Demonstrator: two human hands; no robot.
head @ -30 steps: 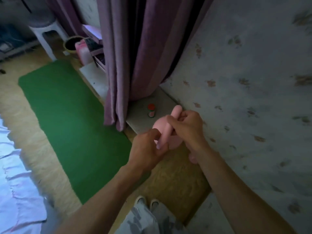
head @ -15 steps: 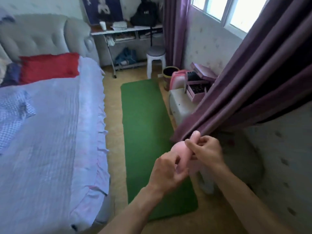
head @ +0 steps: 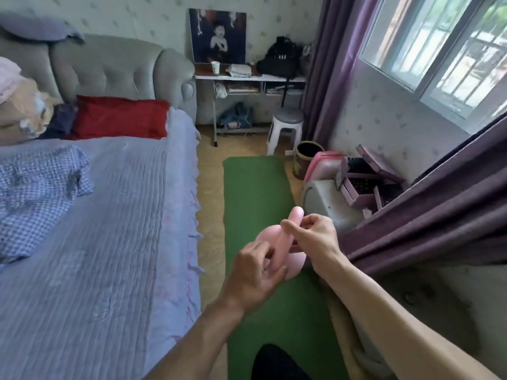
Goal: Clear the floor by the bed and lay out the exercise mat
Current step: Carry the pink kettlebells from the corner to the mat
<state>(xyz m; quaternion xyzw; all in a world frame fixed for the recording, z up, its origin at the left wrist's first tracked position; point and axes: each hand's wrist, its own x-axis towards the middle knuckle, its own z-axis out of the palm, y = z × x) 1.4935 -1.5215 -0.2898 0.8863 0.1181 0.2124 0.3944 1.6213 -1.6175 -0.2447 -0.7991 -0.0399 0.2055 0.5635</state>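
Head view: a long rectangular green exercise mat (head: 255, 204) is seen unrolled flat on the tan floor (head: 210, 193), running lengthwise between the bed with the ribbed pale blue quilt (head: 115, 229) and the clutter under the window; its far end lies just short of a white plastic stool (head: 285, 127), and its near end passes under the arms. The surface appears even, with no curl visible at the far corners. A soft pale pink rounded object with a finger-like stem (head: 286, 242) is held above the mat: the right hand (head: 315, 239) is closed on the stem, thumb and fingers pinching it, and the left hand (head: 258, 272) is half-curled against the object's lower part, fingers touching it. A purple curtain (head: 428, 215) hangs just beside the right forearm. Compared with half a second earlier, the view has been raised: more of the grey tufted headboard (head: 115, 67), the desk and the window is shown. The grip of both hands is unchanged, and the mat has not shifted.
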